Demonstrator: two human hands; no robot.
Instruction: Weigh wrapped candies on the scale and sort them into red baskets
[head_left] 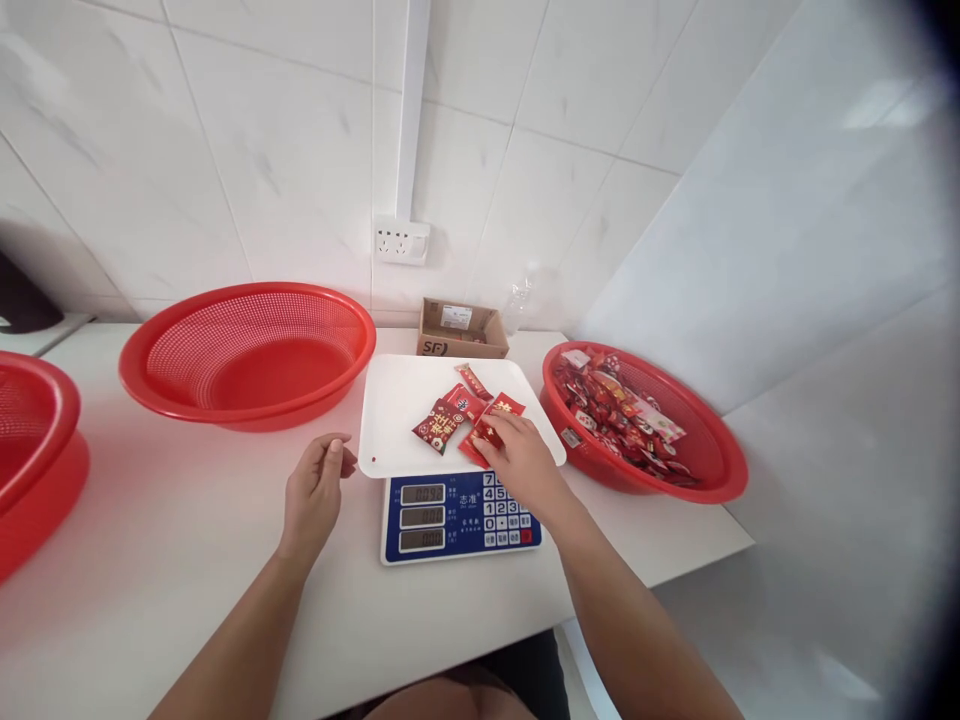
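On the white tabletop [187,570] before us sits a blue electronic scale [450,520] bearing a white rectangular plastic tray [397,425]. A few small red foil sweet packets [459,412] lie on the tray. Our right hand [525,465], at five o'clock of the tray, has its fingers stretched flat, tips resting on one packet, not closed round it. Our left hand [315,490], at eight o'clock beside the tray's corner, is curled in on nothing. At three o'clock a round red mesh plastic basket [724,475] holds a heap of similar packets [622,415], so we judge that most remain unweighed. At ten o'clock stands a larger red mesh basket [247,350], and at twelve a small brown cardboard box [461,332].
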